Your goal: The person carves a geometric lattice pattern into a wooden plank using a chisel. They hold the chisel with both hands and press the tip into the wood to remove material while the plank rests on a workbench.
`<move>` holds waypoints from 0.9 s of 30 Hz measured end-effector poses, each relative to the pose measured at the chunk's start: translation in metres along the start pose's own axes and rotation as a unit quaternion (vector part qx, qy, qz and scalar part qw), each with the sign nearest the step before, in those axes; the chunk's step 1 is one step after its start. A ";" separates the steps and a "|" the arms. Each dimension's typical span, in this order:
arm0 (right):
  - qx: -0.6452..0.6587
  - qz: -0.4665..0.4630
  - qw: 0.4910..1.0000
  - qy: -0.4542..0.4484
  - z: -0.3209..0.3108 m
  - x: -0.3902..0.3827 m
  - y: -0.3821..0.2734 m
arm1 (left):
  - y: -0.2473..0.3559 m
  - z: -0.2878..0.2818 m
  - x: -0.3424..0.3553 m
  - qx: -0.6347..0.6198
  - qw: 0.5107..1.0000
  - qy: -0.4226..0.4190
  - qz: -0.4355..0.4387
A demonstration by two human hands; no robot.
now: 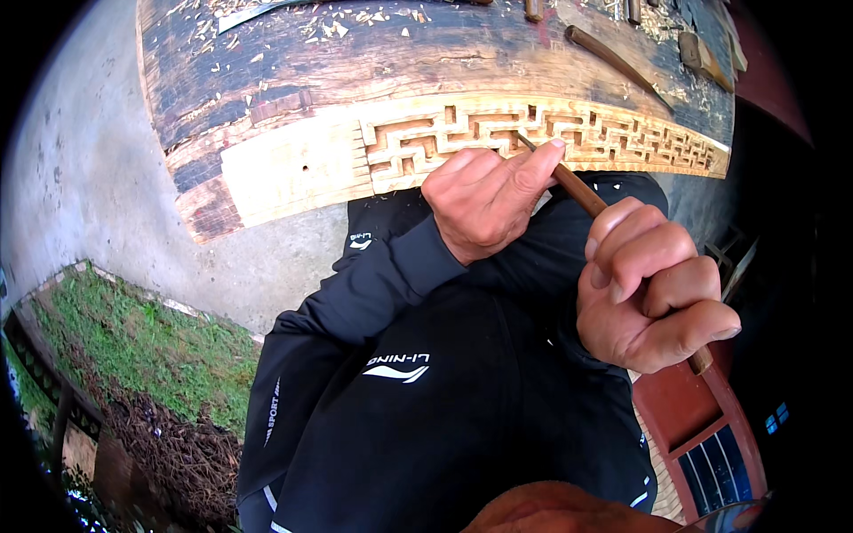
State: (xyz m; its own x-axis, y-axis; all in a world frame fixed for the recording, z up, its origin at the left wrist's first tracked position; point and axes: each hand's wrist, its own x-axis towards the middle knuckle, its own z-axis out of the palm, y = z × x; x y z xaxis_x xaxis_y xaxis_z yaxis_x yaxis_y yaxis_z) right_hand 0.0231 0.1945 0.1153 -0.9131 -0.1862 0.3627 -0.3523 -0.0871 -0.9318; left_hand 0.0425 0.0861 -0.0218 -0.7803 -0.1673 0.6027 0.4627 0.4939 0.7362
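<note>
A long pale wooden board (302, 169) lies along the near edge of the workbench, its right part carved with an angular fretwork pattern (498, 124). A slim chisel (579, 188) with a brown wooden handle slants up to the left, its dark tip in one of the carved recesses. My left hand (484, 200) is closed at the board's near edge, thumb pressed against the chisel close to its blade. Farther back, my right hand (653, 284) curls its fingers round the handle, whose butt end shows below the palm. Part of the handle is hidden by that hand.
Wood chips are scattered over the worn workbench (355, 62). Another wooden-handled chisel (613, 60) and a mallet-like wooden tool (702, 60) lie at the back right. Concrete floor (98, 169) and a grass patch (142, 342) are on the left; a reddish wooden frame (684, 404) is lower right.
</note>
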 end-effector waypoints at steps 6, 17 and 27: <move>-0.036 0.005 0.997 0.070 0.014 0.007 0.006 | 0.003 -0.002 0.003 0.017 0.999 -0.020 -0.021; -0.027 0.021 0.999 -0.031 -0.005 0.033 0.006 | 0.004 0.006 0.008 0.034 0.999 -0.003 -0.038; 0.019 -0.105 0.980 -0.165 -0.047 0.001 0.004 | -0.001 -0.006 0.003 -0.015 0.999 -0.022 0.021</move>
State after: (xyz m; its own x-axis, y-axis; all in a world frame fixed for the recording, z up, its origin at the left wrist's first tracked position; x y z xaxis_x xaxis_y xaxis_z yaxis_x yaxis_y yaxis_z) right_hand 0.0110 0.2394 0.1117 -0.7025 -0.4661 0.5379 -0.5125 -0.1933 -0.8367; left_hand 0.0424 0.0799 -0.0194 -0.7777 -0.1096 0.6191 0.5064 0.4744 0.7201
